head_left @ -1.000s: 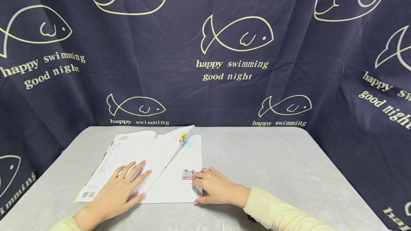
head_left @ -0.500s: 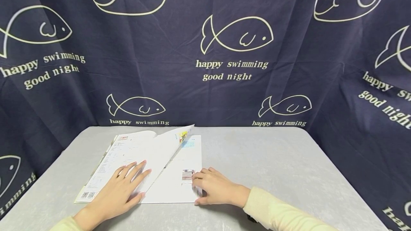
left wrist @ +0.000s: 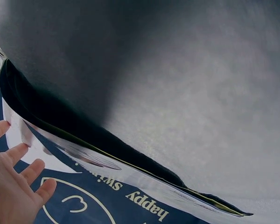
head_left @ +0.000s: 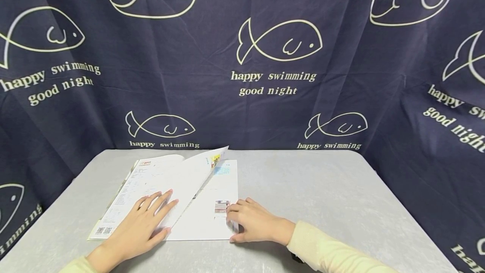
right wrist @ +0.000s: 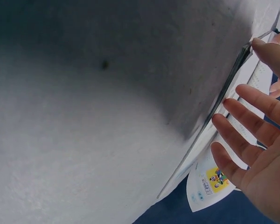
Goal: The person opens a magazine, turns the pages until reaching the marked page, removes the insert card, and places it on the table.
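A book (head_left: 204,228) with white printed pages lies spread on the grey table. One of its pages (head_left: 185,180) is partly turned, and its far corner stands up above the right-hand side. My left hand (head_left: 138,222) rests on the left side with fingers spread, its thumb by the turned page's near edge. At the book's right edge, my right hand (head_left: 255,222) touches the page beside a small printed picture (head_left: 221,207), its thumb at the near corner. In the right wrist view its fingers (right wrist: 256,119) look fairly straight and spread.
The grey table (head_left: 322,188) extends to the right of the book. Behind it and along both sides hangs a dark blue curtain (head_left: 212,87) with fish outlines and lettering. Pale yellow sleeves (head_left: 329,247) cover the forearms.
The raised far corner of the turned page has shifted very slightly up and left. Both hands have stayed nearly still.
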Motion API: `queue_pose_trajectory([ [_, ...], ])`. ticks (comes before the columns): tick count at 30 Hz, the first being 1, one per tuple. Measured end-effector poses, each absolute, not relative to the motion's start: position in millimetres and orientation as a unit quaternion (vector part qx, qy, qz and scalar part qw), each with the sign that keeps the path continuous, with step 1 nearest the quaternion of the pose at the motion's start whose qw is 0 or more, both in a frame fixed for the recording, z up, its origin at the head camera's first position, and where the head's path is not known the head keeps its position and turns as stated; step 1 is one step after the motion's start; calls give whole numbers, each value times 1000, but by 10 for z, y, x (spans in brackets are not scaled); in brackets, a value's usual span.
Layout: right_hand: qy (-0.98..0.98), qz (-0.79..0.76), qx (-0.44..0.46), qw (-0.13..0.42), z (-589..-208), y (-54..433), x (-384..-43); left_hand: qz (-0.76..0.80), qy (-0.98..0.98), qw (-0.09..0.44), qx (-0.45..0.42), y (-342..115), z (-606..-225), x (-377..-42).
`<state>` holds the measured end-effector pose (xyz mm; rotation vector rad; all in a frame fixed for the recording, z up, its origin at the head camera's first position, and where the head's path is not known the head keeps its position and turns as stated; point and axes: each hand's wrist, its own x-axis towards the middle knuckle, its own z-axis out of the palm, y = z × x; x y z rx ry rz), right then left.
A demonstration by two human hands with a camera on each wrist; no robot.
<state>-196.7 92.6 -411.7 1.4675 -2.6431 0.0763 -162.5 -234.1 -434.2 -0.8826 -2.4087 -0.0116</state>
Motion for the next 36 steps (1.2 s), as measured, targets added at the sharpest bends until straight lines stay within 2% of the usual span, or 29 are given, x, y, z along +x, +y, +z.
queue_pose_trajectory([
  [13, -855, 31, 512, 73, -4089, 946, -2004, -17, -891, 298, -343, -2354, -4355, -1652],
  [36, -870, 50, 487, 59, -4132, 963, -2078, -22, -884, 296, -361, -2387, -4365, -1657],
])
